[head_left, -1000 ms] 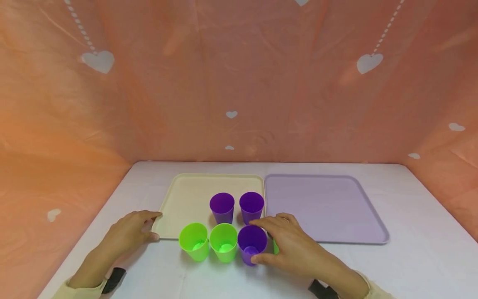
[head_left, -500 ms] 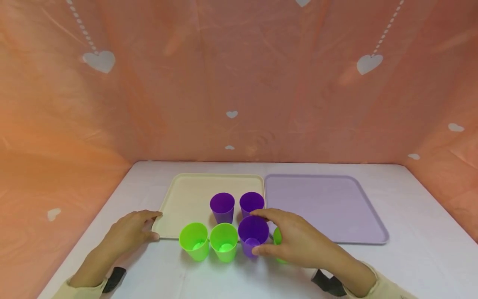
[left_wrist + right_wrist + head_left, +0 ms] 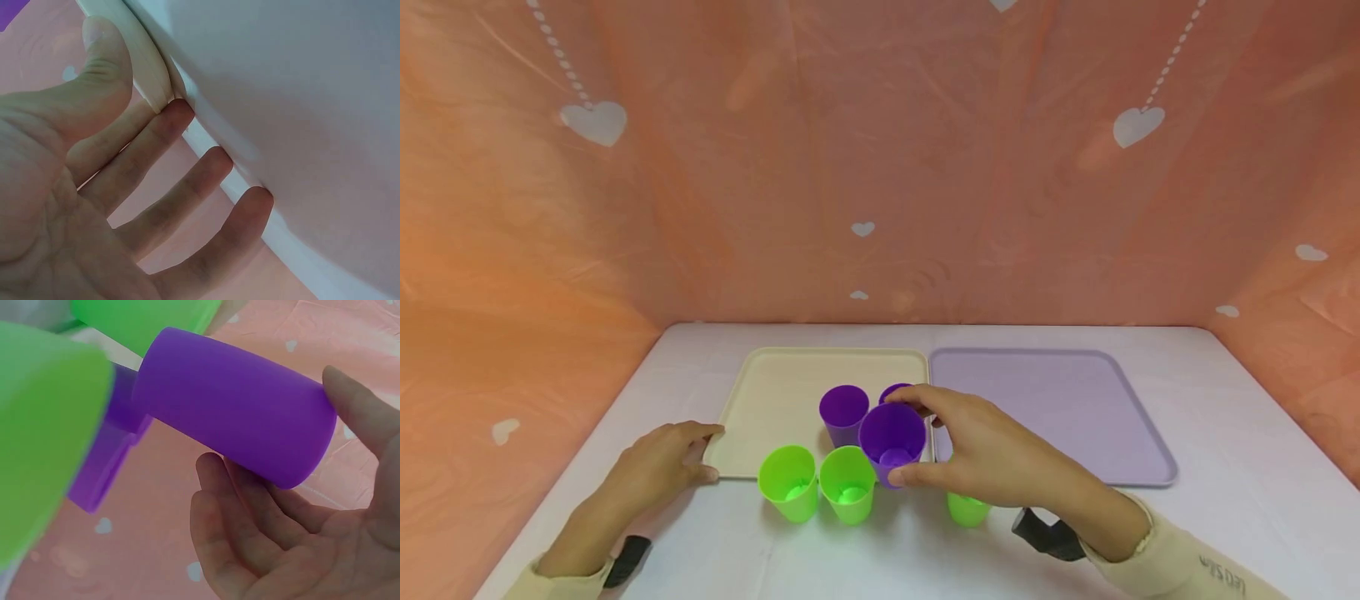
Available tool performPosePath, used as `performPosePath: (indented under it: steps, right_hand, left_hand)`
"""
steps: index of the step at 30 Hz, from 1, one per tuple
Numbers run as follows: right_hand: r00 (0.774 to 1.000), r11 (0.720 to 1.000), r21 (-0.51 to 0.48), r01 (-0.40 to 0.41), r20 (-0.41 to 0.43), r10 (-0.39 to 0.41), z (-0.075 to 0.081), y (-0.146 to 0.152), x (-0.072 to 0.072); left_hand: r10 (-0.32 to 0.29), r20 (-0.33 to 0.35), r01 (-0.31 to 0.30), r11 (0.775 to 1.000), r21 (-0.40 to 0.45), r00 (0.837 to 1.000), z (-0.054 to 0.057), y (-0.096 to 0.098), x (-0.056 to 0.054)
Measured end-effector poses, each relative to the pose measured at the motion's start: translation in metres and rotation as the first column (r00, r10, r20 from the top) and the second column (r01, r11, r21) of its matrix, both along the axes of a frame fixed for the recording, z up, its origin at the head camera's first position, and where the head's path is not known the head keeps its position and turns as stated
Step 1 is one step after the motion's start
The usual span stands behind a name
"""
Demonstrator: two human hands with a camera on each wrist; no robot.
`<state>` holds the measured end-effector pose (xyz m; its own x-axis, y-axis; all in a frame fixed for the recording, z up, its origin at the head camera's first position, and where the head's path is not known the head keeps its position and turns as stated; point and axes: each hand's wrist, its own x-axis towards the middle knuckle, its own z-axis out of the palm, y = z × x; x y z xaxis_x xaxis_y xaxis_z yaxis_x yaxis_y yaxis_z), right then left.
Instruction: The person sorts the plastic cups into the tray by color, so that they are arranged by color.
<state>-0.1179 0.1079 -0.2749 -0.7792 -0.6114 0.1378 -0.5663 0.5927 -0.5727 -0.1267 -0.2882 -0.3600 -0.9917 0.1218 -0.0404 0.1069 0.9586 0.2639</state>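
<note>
My right hand [image 3: 973, 442] grips a purple cup [image 3: 891, 442] between thumb and fingers, upright and lifted above the table at the beige tray's near edge; the right wrist view shows the fingers around this purple cup [image 3: 234, 406]. Behind it on the beige tray [image 3: 775, 400] stand two more purple cups: the left purple cup [image 3: 842, 414] and another purple cup [image 3: 893, 390] mostly covered by my hand. My left hand [image 3: 658, 462] touches that tray's near left corner, and in the left wrist view its fingers [image 3: 169, 212] are extended along the edge.
Two green cups, the left green cup [image 3: 788, 485] and its neighbour green cup [image 3: 847, 485], stand before the beige tray. A third green cup [image 3: 968, 510] is partly under my right hand. A lavender tray [image 3: 1037, 408] lies to the right. Orange cloth [image 3: 880, 167] surrounds the table.
My right hand has raised the purple cup from the front row and moved it up and slightly left toward the beige tray. More of the third green cup shows. The left hand has stayed put.
</note>
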Motion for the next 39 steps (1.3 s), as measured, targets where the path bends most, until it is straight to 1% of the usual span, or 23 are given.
performPosePath:
  steps: [3,7,11,17,23,27,30,35,39]
  right_hand:
    - [1.0,1.0,-0.025,-0.019,0.013,0.019,0.009,-0.003,0.0]
    - [0.999,0.999,-0.035,-0.03,0.026,0.031,0.018,-0.006,-0.001]
    - [0.999,0.999,-0.03,-0.04,0.018,0.041,0.021,-0.008,-0.004]
    - [0.998,0.999,-0.027,-0.04,0.055,0.041,0.024,-0.014,-0.009]
    - [0.992,0.995,-0.067,-0.074,0.098,0.081,0.026,-0.028,-0.023]
    - [0.985,0.994,-0.063,-0.092,0.137,0.1,0.027,-0.039,-0.032]
    - [0.984,0.992,-0.054,-0.113,0.133,0.119,0.026,-0.046,-0.039]
    - [0.98,0.986,-0.067,-0.151,0.123,0.158,0.023,-0.058,-0.051]
    - [0.977,0.985,-0.072,-0.157,0.137,0.165,0.019,-0.067,-0.06]
  left_hand:
    - [0.0,-0.001,0.0,1.0,0.002,1.0,0.0,0.001,-0.001]
    - [-0.002,0.002,0.002,1.0,0.002,1.0,0.0,0.002,-0.002]
    - [-0.008,-0.004,0.008,1.0,0.002,1.0,0.001,0.002,-0.003]
    - [-0.012,0.004,0.012,1.0,0.001,1.0,0.0,0.002,-0.004]
    - [0.0,0.018,0.0,1.0,0.006,1.0,-0.001,-0.001,-0.004]
    - [0.01,0.031,-0.01,1.0,0.003,0.999,-0.001,-0.001,-0.004]
    - [0.012,0.033,-0.013,1.0,0.005,0.999,-0.002,-0.001,-0.004]
    - [0.015,0.031,-0.015,1.0,0.005,0.999,-0.001,0.0,-0.004]
    - [0.019,0.037,-0.019,1.0,0.001,0.999,-0.001,0.0,-0.004]
